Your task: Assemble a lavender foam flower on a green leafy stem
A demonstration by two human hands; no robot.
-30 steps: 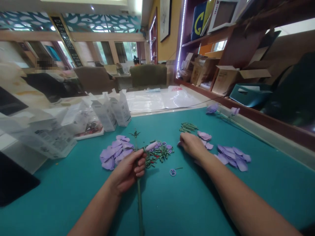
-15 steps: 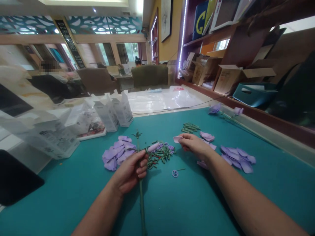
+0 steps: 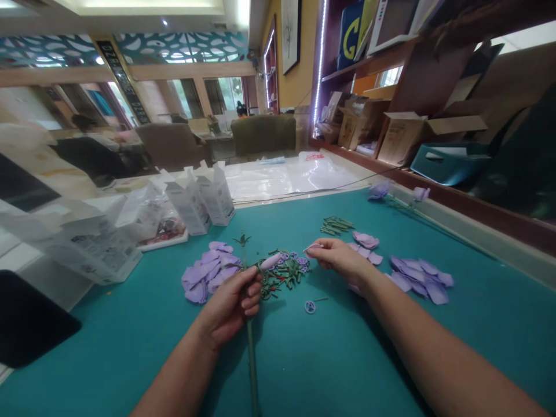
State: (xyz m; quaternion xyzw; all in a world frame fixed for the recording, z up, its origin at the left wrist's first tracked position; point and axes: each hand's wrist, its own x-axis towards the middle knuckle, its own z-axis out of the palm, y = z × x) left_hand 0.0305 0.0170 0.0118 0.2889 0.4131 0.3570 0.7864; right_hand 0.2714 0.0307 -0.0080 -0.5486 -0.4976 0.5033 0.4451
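View from a head-worn camera, looking down at a teal table (image 3: 347, 359) and the person's two bare forearms.

The left hand (image 3: 232, 304) was closed around a long green stem (image 3: 251, 359), thumb on top and fingers curled under. The stem ran from the near table edge up through the fist, and its leafy tip (image 3: 242, 238) stuck out beyond the knuckles. Gripped that low, the top end was left free and steady. A pale bud-shaped piece (image 3: 270, 260) showed just past the fingertips; whether it was fixed to the stem could not be told.

The right hand (image 3: 341, 259) hovered just above the table, thumb and forefinger pinched shut on a single pale petal (image 3: 311, 248). It held the petal by its edge with the other fingers loosely curled, so the petal's face stayed clear.

The loose parts lay sorted by kind and within easy reach of both hands. A heap of purple petals (image 3: 206, 273) lay just beyond the left hand and another heap (image 3: 419, 275) to the right of the right arm. A small stack of pinker petals (image 3: 365, 239) sat beside the right hand. Small green and purple fittings (image 3: 284, 272) were scattered between the hands, with one purple ring (image 3: 308, 306) lying apart, nearer the person. A bundle of green sticks (image 3: 336, 225) lay farther back.

Clear printed boxes (image 3: 204, 200) stood at the far left. Two purple flowers (image 3: 379, 191) lay well apart along the far right edge.
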